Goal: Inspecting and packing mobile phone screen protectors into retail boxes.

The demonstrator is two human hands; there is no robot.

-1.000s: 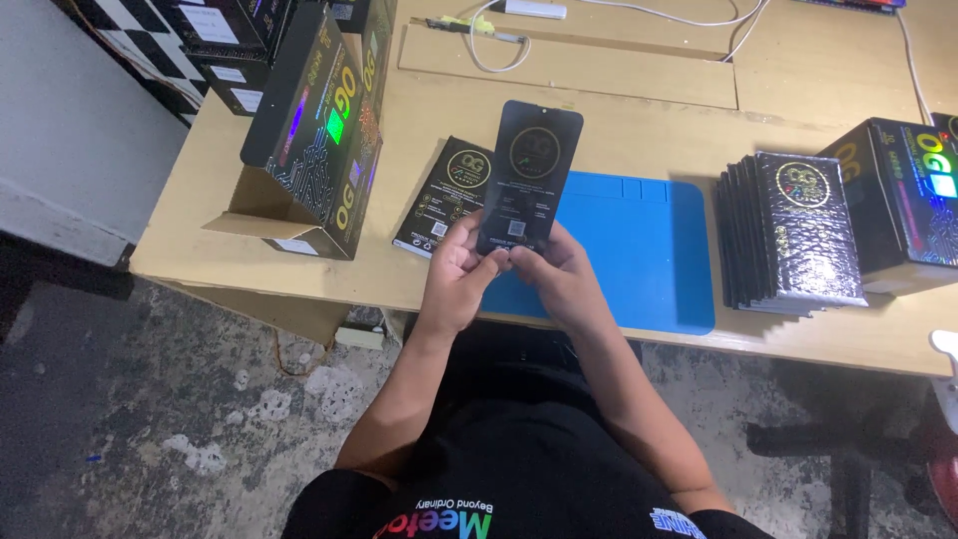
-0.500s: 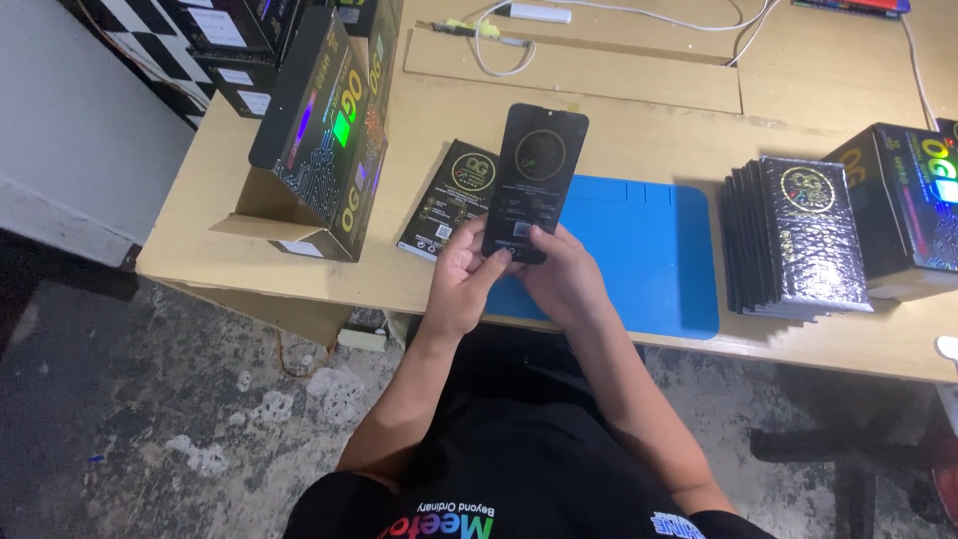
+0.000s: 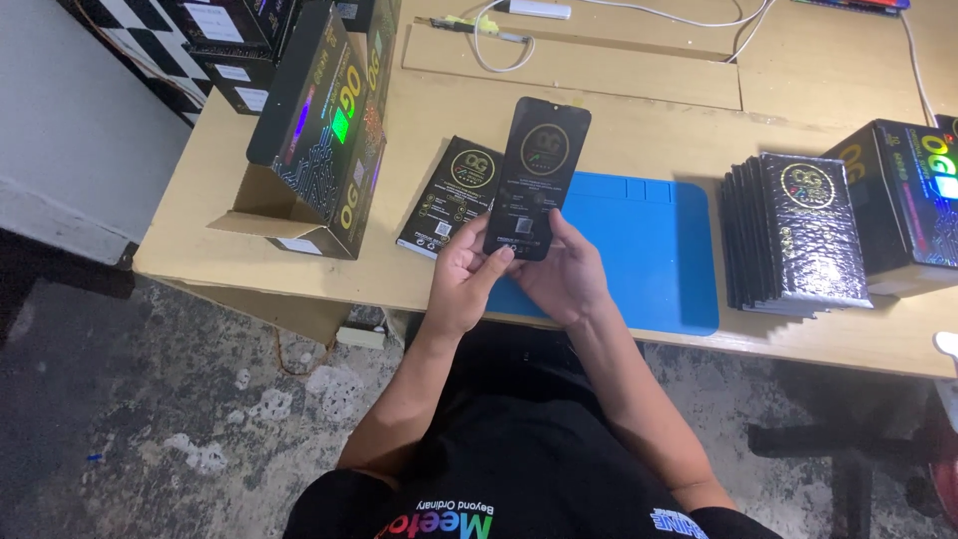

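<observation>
Both hands at frame centre hold one black phone-screen panel (image 3: 537, 178) upright above the table edge: left hand (image 3: 464, 279) pinches its lower left corner, right hand (image 3: 569, 274) cups it from behind, fingers closed on it. Flat black printed card (image 3: 451, 196) lies on the wooden table (image 3: 639, 120) just left of the panel. Blue mat (image 3: 649, 250) sits under and right of the hands. Stack of black sleeves (image 3: 798, 230) at right, open dark box (image 3: 319, 130) at upper left, another dark box (image 3: 913, 200) at far right.

Black gold-emblemed screen panel (image 3: 536, 175) over blue mat (image 3: 639, 245).
</observation>
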